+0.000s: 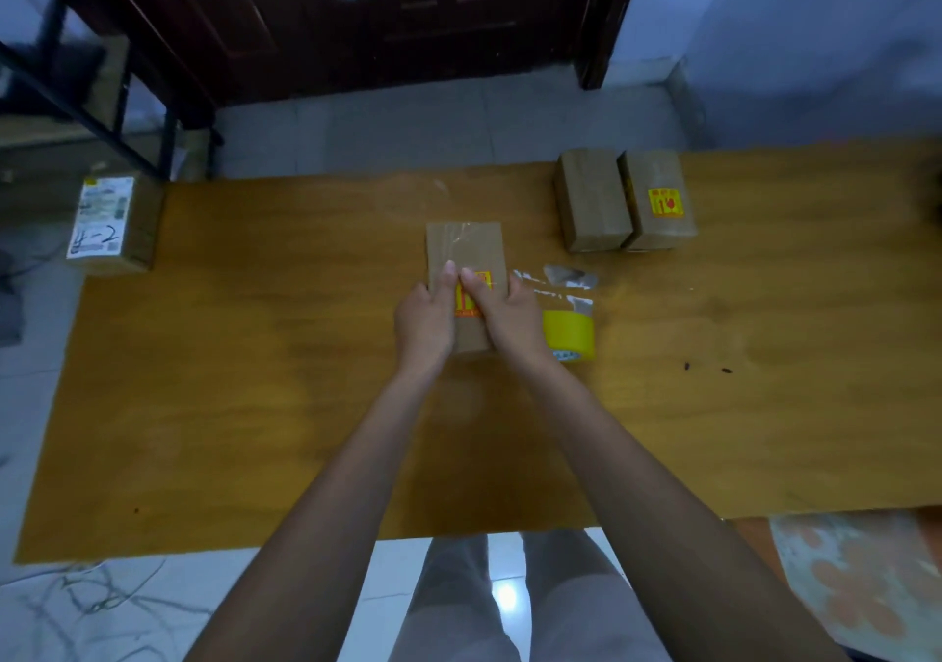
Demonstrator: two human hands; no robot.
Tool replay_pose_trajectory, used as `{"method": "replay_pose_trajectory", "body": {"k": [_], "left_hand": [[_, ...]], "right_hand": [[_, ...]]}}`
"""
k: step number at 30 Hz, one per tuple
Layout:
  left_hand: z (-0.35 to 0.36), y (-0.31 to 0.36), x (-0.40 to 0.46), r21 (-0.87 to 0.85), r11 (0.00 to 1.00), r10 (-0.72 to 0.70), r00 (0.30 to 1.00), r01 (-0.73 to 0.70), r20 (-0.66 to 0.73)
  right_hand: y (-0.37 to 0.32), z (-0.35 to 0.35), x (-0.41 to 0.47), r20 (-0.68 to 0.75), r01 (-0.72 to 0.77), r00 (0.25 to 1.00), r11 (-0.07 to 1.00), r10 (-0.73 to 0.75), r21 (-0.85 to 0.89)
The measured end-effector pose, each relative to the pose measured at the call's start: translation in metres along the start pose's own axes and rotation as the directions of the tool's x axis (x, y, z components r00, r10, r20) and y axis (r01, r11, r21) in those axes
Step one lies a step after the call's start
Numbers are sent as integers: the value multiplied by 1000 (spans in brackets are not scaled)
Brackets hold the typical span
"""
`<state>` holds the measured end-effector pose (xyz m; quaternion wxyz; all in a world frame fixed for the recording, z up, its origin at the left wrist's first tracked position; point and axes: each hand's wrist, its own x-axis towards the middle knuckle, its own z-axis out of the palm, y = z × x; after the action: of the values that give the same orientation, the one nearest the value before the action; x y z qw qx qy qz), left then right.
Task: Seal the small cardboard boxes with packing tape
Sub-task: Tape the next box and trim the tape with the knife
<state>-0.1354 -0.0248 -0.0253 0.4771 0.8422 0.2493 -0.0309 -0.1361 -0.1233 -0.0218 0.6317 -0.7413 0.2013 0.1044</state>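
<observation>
both hands press flat on a small cardboard box [465, 253] at the table's [255, 355] middle: left hand [424, 320] and right hand [509, 317], fingers straight over its orange sticker [468, 299]. yellow tape roll [570, 333] lies just right; two boxes [624, 200] sit far right.

Dim, bluish light; soft overall blur; wide-angle bending at edges; glare on glossy white floor tile [502, 595].
</observation>
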Motion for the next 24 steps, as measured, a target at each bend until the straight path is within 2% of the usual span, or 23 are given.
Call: {"method": "replay_pose_trajectory", "body": {"k": [2, 4, 6, 9, 11, 14, 16, 20, 24], "left_hand": [[8, 5, -7, 10, 997, 77, 997, -77, -1], [13, 10, -13, 14, 995, 96, 995, -96, -1], [17, 16, -17, 10, 997, 73, 997, -73, 4], [21, 27, -21, -98, 995, -8, 1000, 10, 19], [25, 34, -22, -109, 994, -19, 995, 30, 97], [28, 35, -23, -107, 992, -50, 984, 69, 172], [29, 36, -27, -140, 988, -47, 989, 67, 142], [34, 37, -39, -189, 981, 57, 995, -41, 80], [40, 43, -48, -209, 976, 78, 996, -68, 41]], "right_hand": [[-2, -12, -2, -28, 66, 997, 996, -68, -60], [-4, -22, -4, -56, 93, 993, 990, -100, -108], [-5, -29, -5, -76, 89, 992, 988, -100, -130], [-6, -40, -6, -72, 19, 997, 996, -26, -91], [-11, -49, -7, -67, -24, 998, 999, 21, -45], [-18, -62, -7, 12, 30, 1000, 993, -29, -112], [-22, -71, -7, 67, 76, 995, 988, -68, -132], [-28, -85, -10, 152, 167, 978, 977, -146, -135], [-33, -91, -14, 94, 197, 979, 961, -182, -193]]}}
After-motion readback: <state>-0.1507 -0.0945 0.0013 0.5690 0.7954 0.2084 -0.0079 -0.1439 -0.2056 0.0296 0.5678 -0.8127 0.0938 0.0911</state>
